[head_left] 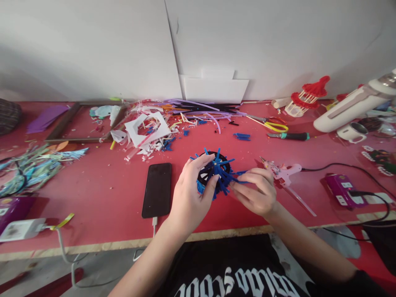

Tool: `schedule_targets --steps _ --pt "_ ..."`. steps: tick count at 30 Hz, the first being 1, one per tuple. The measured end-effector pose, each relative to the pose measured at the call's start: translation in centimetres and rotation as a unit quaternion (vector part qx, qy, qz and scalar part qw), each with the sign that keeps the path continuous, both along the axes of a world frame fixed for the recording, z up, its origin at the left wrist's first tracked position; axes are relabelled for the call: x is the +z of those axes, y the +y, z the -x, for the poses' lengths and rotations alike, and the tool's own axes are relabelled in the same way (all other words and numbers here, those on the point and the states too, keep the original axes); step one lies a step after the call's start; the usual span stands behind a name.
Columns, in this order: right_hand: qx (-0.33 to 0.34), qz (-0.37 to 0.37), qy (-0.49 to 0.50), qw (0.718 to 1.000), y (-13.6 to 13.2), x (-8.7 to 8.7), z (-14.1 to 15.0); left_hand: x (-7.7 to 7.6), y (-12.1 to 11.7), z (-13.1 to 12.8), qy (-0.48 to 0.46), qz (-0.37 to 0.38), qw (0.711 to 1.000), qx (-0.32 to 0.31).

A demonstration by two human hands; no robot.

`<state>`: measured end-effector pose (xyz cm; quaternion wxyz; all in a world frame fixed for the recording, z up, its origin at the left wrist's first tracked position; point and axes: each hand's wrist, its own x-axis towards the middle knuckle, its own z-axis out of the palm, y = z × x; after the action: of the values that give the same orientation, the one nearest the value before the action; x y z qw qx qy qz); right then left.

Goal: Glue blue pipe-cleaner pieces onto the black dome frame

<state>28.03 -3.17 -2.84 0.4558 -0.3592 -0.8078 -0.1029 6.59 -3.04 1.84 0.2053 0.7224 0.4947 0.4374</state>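
My left hand [193,183] grips a round craft piece [218,169] made of blue and black fuzzy stems, with blue spokes radiating from its middle. The thumb lies across the near side and the fingers curl over the far left rim. At the right side of the piece, my right hand [256,189] has its fingertips pinched around a blue fuzzy stem [241,180]. The underside of the craft piece is hidden. Just right of that hand lies a pink glue gun [283,171] with a clear glue stick out of its back.
Left of my hands lies a black phone [157,189] on a cable. Cut scraps and purple stems [198,105] cover the back. Yellow-handled scissors [275,125], pliers [289,136], a mug [352,132] and a white bottle [352,103] stand or lie right. A purple power block [343,189] sits far right.
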Motion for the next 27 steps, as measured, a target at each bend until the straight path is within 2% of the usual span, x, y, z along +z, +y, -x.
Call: schedule_targets --steps 9,18,27 --pt "-0.023 -0.008 -0.008 1.0 0.3 0.2 0.1 0.3 0.1 -0.9 -0.007 -0.017 0.999 0.027" --pt "-0.034 -0.01 0.005 0.999 0.1 0.2 0.4 -0.3 0.1 -2.7 0.002 -0.046 0.996 0.078" --pt "-0.027 -0.006 0.017 0.999 0.1 -0.1 0.5 -0.5 0.5 -2.7 0.015 -0.064 0.994 0.088"
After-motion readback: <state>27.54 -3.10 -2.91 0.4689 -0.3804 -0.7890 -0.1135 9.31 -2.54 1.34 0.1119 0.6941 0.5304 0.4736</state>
